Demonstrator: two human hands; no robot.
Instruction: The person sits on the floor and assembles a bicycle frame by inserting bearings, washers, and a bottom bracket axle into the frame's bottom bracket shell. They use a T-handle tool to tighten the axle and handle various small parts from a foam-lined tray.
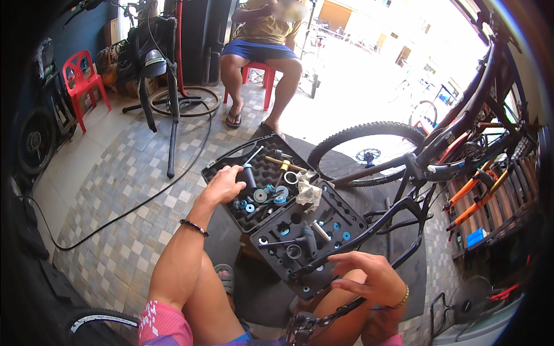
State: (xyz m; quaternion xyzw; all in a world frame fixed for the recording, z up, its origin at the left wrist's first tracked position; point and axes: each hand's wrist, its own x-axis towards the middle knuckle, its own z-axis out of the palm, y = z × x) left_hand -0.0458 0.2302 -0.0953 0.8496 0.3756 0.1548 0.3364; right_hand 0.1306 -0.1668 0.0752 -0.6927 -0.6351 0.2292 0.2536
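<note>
Markings: white print is showing on the pink sleeve [166, 324]; too small to tell whether it is lettering.

Left hand [224, 184]: reaching over the far half of an open black tool case [337, 205]. Fingers are curving fairly narrow, tips lying right beside a dark cylindrical tool [250, 179] with a blue end; cannot tell whether they are gripping it.

Right hand [372, 278]: hovering beside the near half, fingers loosely spread, thumb standing apart, holding nothing. Fingertips are coming close to a black bike tube [360, 239]; contact cannot be told.

Dark tool: resting in the far half, among bumpy foam. Long axis is running away from the wearer, blue end pointing outward and slightly left. A silver rod [255, 154] is slanting up-right near that end; cannot tell if joined. Blue-grey discs [261, 196] are lying just nearer. A grey T-shaped tool [310, 242] is lying in the near half, bar pointing left.
</note>
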